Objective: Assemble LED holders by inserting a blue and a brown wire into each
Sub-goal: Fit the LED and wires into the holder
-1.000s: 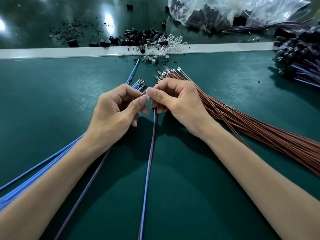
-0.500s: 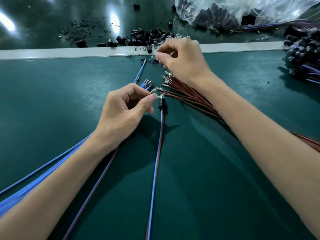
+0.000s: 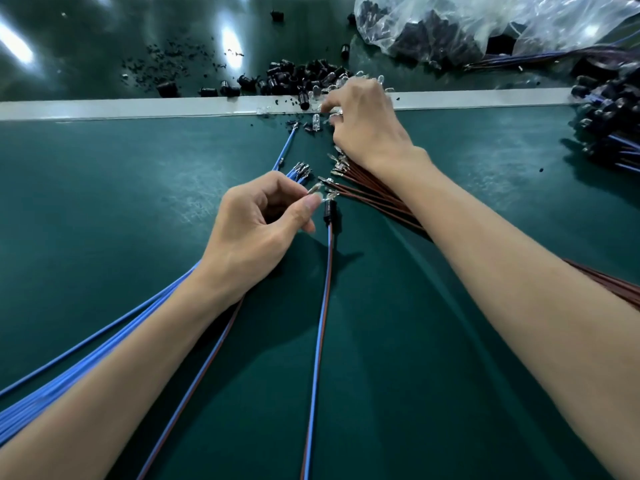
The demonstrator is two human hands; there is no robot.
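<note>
The left hand [image 3: 256, 223] pinches the wire pair [image 3: 320, 323] at its black holder [image 3: 329, 213], which points toward the clear LEDs [image 3: 316, 118] under the curled fingers of the right hand [image 3: 367, 133], whose grip I cannot tell.

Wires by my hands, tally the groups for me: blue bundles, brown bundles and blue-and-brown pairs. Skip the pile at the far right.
Blue bundle: 1 (one wire sticks out ahead of the rest)
Brown bundle: 1
Blue-and-brown pairs: 2
Total: 4
</note>
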